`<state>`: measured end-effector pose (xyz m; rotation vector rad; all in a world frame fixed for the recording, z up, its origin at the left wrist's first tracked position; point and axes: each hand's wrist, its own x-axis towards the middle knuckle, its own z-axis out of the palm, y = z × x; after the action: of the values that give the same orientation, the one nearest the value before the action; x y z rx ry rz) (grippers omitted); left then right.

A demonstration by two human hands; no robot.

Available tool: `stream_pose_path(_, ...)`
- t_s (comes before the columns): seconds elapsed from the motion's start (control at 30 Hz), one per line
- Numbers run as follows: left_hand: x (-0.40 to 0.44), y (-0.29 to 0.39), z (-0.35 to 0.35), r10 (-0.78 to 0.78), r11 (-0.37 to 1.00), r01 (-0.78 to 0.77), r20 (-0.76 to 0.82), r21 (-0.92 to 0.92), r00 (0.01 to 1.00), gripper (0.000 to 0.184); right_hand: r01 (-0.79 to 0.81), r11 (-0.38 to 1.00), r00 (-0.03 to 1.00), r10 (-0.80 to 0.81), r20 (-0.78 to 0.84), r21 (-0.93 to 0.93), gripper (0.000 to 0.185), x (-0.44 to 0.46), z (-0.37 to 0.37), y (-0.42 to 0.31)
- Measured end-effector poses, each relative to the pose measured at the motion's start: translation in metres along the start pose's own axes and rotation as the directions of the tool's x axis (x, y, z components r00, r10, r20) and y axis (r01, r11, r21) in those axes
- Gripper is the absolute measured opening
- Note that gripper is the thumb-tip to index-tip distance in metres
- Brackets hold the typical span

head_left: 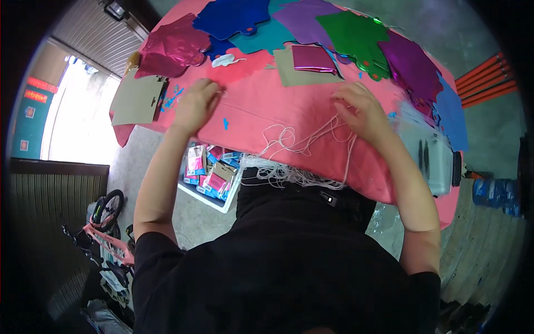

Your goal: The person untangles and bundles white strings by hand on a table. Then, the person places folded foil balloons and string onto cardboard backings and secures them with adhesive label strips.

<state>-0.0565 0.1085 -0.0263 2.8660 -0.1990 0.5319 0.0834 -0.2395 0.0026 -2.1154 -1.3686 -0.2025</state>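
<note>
White string (303, 146) lies in loose loops on the pink-covered table (250, 136), and more of it is bunched at my lap. My left hand (194, 107) is closed over the table's left part, fingertips pinched where a thin strand of the string runs off to the right. On the other side, my right hand (362, 113) has its thumb and fingers together on the string, which hangs down from it. Between the hands and further back lies a magenta foil packet (314, 59) on a grey-brown card (286, 69). Small blue scraps (226, 123) are scattered near my left hand.
Shiny foil sheets, such as a blue one (231, 19) and a green one (356, 42), cover the far edge. Grey-brown cards (139, 100) sit left, a clear plastic box (436, 164) right. A bin (225, 208) of packets stands below; a pink bicycle (108, 240) is left.
</note>
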Motion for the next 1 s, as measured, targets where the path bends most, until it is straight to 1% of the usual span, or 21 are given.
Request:
stream_pose_path(0.1, 0.003, -0.016, -0.01, -0.294, 0.946, 0.284, 0.046, 0.158, 0.955, 0.017, -0.052, 0.999, 0.995, 0.052, 0.086, 0.006, 0.015, -0.004, -0.006, 0.001)
stream_pose_path(0.13, 0.005, -0.012, -0.013, -0.292, 0.947, 0.281, 0.049, 0.155, 0.955, 0.017, -0.059, 0.998, 0.989, 0.057, 0.138, 0.011, 0.014, -0.005, -0.008, -0.001)
stream_pose_path(0.2, 0.01, -0.001, -0.018, -0.095, 0.942, 0.136, -0.144, 0.307, 0.985, 0.02, -0.076, 0.997, 0.979, 0.073, 0.189, 0.008, 0.013, -0.007, -0.009, 0.002)
stream_pose_path(0.23, 0.013, 0.007, -0.02, 0.018, 0.919, 0.073, -0.226, 0.387, 0.974, 0.021, -0.066, 0.996, 0.98, 0.077, 0.186, -0.062, 0.013, -0.007, -0.008, 0.008)
stream_pose_path(0.27, 0.017, 0.017, -0.023, 0.023, 0.922, 0.066, -0.224, 0.381, 0.974, 0.021, -0.056, 0.99, 0.98, 0.08, 0.183, -0.131, 0.012, -0.007, -0.006, 0.013)
stream_pose_path(0.33, 0.025, 0.043, -0.03, -0.004, 0.99, 0.026, -0.158, 0.136, 0.987, 0.024, -0.049, 0.977, 0.98, 0.088, 0.179, -0.208, 0.012, -0.007, -0.008, 0.014)
stream_pose_path(0.37, 0.027, 0.056, -0.03, -0.014, 1.0, 0.015, -0.122, 0.009, 0.992, 0.026, -0.167, 0.964, 0.943, 0.217, 0.251, -0.206, 0.012, -0.004, -0.009, 0.008)
stream_pose_path(0.4, 0.028, 0.071, -0.028, -0.012, 1.0, 0.013, -0.121, 0.006, 0.993, 0.026, -0.281, 0.936, 0.885, 0.337, 0.321, -0.21, 0.012, -0.001, -0.009, 0.002)
stream_pose_path(0.43, 0.03, 0.086, -0.025, 0.005, 0.987, -0.014, -0.054, -0.159, 0.999, 0.025, -0.389, 0.894, 0.807, 0.447, 0.385, -0.222, 0.012, 0.0, -0.008, -0.003)
stream_pose_path(0.47, 0.031, 0.1, -0.023, 0.033, 0.947, -0.029, 0.009, -0.32, 0.999, 0.024, -0.39, 0.894, 0.808, 0.448, 0.383, -0.222, 0.012, -0.002, -0.003, -0.004)
stream_pose_path(0.5, 0.03, 0.113, -0.019, 0.036, 0.947, -0.032, 0.007, -0.32, 0.999, 0.024, -0.357, 0.902, 0.846, 0.423, 0.324, -0.244, 0.012, -0.007, 0.007, -0.003)
stream_pose_path(0.57, 0.026, 0.13, -0.008, 0.122, 0.927, -0.054, 0.163, -0.372, 0.979, 0.021, -0.291, 0.911, 0.91, 0.358, 0.207, -0.293, 0.012, -0.012, 0.02, -0.002)
stream_pose_path(0.6, 0.023, 0.13, -0.005, 0.123, 0.927, -0.054, 0.163, -0.371, 0.979, 0.021, -0.291, 0.911, 0.911, 0.358, 0.206, -0.293, 0.012, -0.012, 0.019, 0.003)
stream_pose_path(0.7, 0.019, 0.123, -0.001, 0.167, 0.9, 0.015, 0.378, -0.435, 0.911, 0.018, -0.435, 0.892, 0.875, 0.386, 0.291, 0.125, 0.014, 0.004, -0.006, 0.024)
stream_pose_path(0.73, 0.02, 0.12, -0.006, 0.17, 0.9, 0.012, 0.378, -0.435, 0.91, 0.018, -0.425, 0.879, 0.9, 0.384, 0.208, 0.214, 0.014, 0.011, -0.022, 0.027)
stream_pose_path(0.77, 0.022, 0.117, -0.015, 0.093, 0.865, 0.137, 0.422, -0.482, 0.902, 0.019, -0.405, 0.863, 0.914, 0.386, 0.122, 0.301, 0.014, 0.018, -0.038, 0.026)
stream_pose_path(0.83, 0.028, 0.111, -0.03, -0.053, 0.75, 0.372, 0.512, -0.546, 0.857, 0.02, -0.41, 0.871, 0.912, 0.381, 0.156, 0.272, 0.012, 0.031, -0.059, 0.023)
stream_pose_path(0.9, 0.031, 0.106, -0.032, -0.044, 0.757, 0.357, 0.502, -0.547, 0.864, 0.019, -0.422, 0.881, 0.898, 0.374, 0.233, 0.213, 0.008, 0.039, -0.07, 0.02)
stream_pose_path(0.93, 0.032, 0.104, -0.032, -0.033, 0.761, 0.345, 0.499, -0.549, 0.866, 0.019, -0.418, 0.883, 0.9, 0.371, 0.229, 0.211, 0.008, 0.037, -0.063, 0.021)
stream_pose_path(0.97, 0.032, 0.102, -0.031, -0.019, 0.765, 0.333, 0.497, -0.552, 0.868, 0.018, -0.376, 0.923, 0.863, 0.318, 0.392, 0.079, 0.008, 0.028, -0.045, 0.024)
stream_pose_path(1.0, 0.031, 0.099, -0.028, -0.014, 0.766, 0.328, 0.495, -0.553, 0.869, 0.018, -0.307, 0.951, 0.789, 0.28, 0.547, -0.043, 0.009, 0.02, -0.032, 0.026)
